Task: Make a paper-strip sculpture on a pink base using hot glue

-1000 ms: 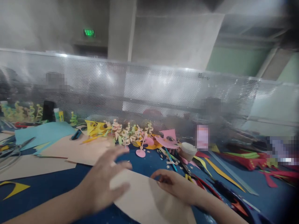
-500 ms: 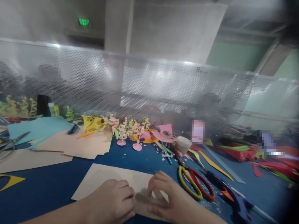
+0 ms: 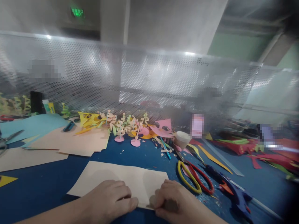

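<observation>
At the far left, steel scissors [image 3: 11,138] lie partly over a light blue paper sheet [image 3: 44,120]; just right of it, peach paper sheets [image 3: 81,141] overlap on the blue tabletop [image 3: 130,154]. Nearer the person, a pale paper sheet [image 3: 112,174] lies flat in front of both hands. The left hand [image 3: 116,199] rests on its near edge, fingers curled and close together, thumb alongside; I cannot tell whether it pinches the paper. Beyond the sheet stands a cluster of spiral paper ornaments [image 3: 127,126], two with pink discs as bases. The right hand [image 3: 171,199] touches the sheet's near right part, fingers bent and a small gap between forefinger and thumb; whether it grips the paper, I cannot tell. Farther back sits a white paper cup [image 3: 182,138]. Right of this hand are scissors with yellow and red handles [image 3: 196,180], then a blue glue gun [image 3: 239,199] with an orange trigger. Red paper pieces [image 3: 268,158] lie at the far right.
</observation>
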Motion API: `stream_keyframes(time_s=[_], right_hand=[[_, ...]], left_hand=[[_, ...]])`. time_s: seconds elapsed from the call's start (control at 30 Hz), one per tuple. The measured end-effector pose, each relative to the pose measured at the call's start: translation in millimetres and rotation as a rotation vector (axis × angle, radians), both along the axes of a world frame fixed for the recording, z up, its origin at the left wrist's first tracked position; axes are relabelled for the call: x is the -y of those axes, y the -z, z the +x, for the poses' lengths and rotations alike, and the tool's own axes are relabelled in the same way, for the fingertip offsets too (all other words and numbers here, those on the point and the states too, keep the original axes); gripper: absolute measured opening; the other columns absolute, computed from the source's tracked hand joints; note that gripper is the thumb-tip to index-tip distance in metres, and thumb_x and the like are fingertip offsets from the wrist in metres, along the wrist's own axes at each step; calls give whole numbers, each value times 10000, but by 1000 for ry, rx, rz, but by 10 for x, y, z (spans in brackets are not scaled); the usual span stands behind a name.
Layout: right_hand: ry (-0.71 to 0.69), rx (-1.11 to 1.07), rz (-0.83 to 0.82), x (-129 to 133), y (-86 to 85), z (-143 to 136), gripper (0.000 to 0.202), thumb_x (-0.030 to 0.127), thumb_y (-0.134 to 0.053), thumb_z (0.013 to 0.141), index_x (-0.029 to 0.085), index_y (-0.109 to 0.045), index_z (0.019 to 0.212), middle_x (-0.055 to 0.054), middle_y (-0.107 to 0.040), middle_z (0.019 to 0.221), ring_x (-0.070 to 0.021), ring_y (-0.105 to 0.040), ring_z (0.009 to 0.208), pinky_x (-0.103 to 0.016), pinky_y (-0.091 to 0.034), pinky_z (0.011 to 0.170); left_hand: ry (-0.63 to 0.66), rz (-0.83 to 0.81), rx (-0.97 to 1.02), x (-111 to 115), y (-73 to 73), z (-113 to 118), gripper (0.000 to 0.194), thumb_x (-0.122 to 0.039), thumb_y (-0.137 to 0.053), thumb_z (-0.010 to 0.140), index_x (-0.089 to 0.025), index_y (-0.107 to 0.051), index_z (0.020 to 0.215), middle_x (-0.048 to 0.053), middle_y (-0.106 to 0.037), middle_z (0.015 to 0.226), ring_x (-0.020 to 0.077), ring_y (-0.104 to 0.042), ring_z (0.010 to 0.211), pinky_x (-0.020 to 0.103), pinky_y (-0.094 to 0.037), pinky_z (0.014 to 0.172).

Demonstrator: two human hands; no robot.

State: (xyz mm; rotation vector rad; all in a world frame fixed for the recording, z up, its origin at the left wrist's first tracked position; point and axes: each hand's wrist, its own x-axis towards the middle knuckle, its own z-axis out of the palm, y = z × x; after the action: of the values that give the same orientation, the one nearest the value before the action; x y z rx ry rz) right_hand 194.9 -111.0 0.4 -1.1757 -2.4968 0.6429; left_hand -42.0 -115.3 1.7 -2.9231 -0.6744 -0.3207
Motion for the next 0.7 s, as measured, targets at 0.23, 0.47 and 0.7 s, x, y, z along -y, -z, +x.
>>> stream_keyframes(time_s=[0.23,0.47,0.7], right_hand=[[319,91,-190,3,-57,48,104,245,-600,620,202,-693,637,-29,-662,638,-144,-555,560,-208,-364,483],[375,123,-204,-18,-11,145,121,295,-605,626,195,-669,599,-25,-646,625,-136,-537,554,-208,-331,459],[356,146,-148,-31,24,144,70,214,-591,610,183,-616,552,-13,-613,592,-111,-504,524,-198,-306,454]], left_hand=[[-169,-326,168,-60,-23,50,224,-350,-376,867,-221,-557,844,-19,-607,715,123,-555,639,199,-349,564],[-133,-395,137,-92,-29,44,225,-298,-365,868,-236,-568,944,2,-585,784,128,-535,694,197,-370,603],[-16,-226,13,-109,-70,36,255,-201,-376,853,-271,-530,1044,19,-588,835,144,-525,716,213,-365,612]])
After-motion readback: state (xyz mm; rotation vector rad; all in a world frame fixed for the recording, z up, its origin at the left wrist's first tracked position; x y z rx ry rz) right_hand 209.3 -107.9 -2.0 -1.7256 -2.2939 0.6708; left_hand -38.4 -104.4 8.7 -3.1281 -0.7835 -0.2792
